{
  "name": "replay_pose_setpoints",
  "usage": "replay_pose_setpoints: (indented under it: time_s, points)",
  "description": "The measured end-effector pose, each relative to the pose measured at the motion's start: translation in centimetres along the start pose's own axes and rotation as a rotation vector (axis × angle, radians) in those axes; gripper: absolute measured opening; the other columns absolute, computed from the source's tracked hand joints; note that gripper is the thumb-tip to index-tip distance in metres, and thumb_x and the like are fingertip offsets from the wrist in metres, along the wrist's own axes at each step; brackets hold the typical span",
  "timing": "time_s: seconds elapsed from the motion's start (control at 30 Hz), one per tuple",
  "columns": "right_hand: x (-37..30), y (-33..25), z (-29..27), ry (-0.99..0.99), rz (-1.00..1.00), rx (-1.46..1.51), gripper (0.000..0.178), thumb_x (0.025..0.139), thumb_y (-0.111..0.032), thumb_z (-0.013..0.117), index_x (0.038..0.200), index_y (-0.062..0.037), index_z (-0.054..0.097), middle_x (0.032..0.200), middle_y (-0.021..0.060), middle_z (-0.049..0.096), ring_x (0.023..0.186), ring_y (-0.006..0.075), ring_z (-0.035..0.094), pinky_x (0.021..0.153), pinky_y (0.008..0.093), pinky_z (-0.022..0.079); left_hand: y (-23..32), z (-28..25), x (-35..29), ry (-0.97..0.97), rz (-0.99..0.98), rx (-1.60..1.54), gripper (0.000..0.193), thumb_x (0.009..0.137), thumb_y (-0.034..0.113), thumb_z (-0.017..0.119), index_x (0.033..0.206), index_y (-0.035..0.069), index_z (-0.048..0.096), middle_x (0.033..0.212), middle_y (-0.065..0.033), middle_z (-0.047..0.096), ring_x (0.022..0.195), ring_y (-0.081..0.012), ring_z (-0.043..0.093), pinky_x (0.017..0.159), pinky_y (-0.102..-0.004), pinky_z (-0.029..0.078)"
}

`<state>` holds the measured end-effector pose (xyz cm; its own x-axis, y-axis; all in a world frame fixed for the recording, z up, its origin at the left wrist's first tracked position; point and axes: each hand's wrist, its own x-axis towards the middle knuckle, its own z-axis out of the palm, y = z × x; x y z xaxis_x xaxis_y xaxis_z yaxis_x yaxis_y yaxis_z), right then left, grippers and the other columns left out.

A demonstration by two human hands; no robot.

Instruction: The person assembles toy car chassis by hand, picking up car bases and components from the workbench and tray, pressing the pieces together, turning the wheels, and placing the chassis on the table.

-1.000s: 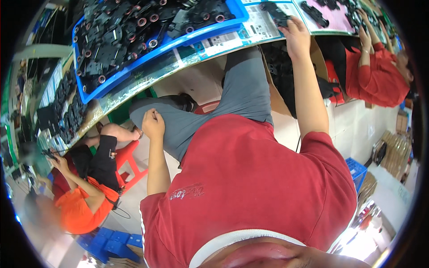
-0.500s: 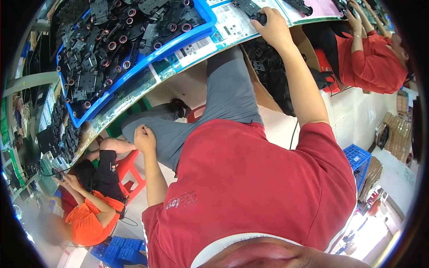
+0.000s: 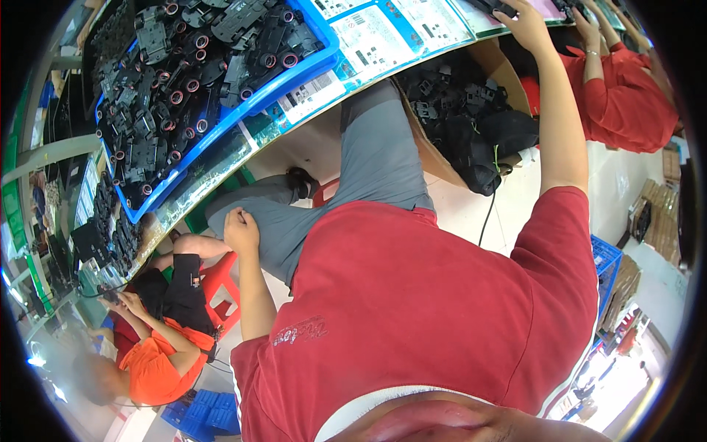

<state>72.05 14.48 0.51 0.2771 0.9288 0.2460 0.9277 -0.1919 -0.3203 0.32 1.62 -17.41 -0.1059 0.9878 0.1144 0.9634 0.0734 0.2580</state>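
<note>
My right hand reaches out to the far right of the bench, its fingers closed round the end of a black toy car chassis. Part of that chassis runs off the top of the picture. Resting on my thigh, my left hand is loosely curled, with nothing showing in it. A blue plastic bin on the bench at the left is heaped with black toy car chassis, several with red-ringed wheels.
Printed sheets cover the bench top. Below the bench edge stands a cardboard box of black parts, with a black bag at its side. Co-workers sit at the left in orange and at the right in red. A blue crate stands behind.
My right hand has moved right along the bench with the black chassis, away from the printed sheets. My left hand stays on my thigh. The view has shifted slightly.
</note>
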Motion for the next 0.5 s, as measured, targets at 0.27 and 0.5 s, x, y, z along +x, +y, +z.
replay_pose_setpoints:
  time_s: [0.27, 0.5]
  points:
    - [0.7, -1.3, 0.4, -0.032, -0.063, 0.012, 0.047, 0.075, -0.016, 0.081, 0.118, -0.0011, 0.071, 0.112, 0.0236, 0.069, 0.109, 0.0377, 0.065, 0.097, 0.0409, 0.049, 0.6, -0.3, 0.1, 0.018, 0.029, 0.012, 0.015, 0.088, 0.017, 0.062, 0.095, 0.008, 0.071, 0.08, -0.0099, 0.065, 0.074, -0.0313, 0.065, 0.067, -0.0439, 0.051]
    - [4.1, 8.1, 4.2, -0.063, -0.26, -0.095, 0.05, 0.086, -0.03, 0.075, 0.129, -0.0053, 0.065, 0.125, 0.0204, 0.066, 0.116, 0.0375, 0.062, 0.101, 0.041, 0.048, -0.1, -0.6, -0.3, 0.046, 0.023, -0.039, 0.013, 0.085, 0.015, 0.063, 0.093, 0.008, 0.071, 0.081, -0.0112, 0.065, 0.075, -0.034, 0.064, 0.068, -0.0451, 0.051]
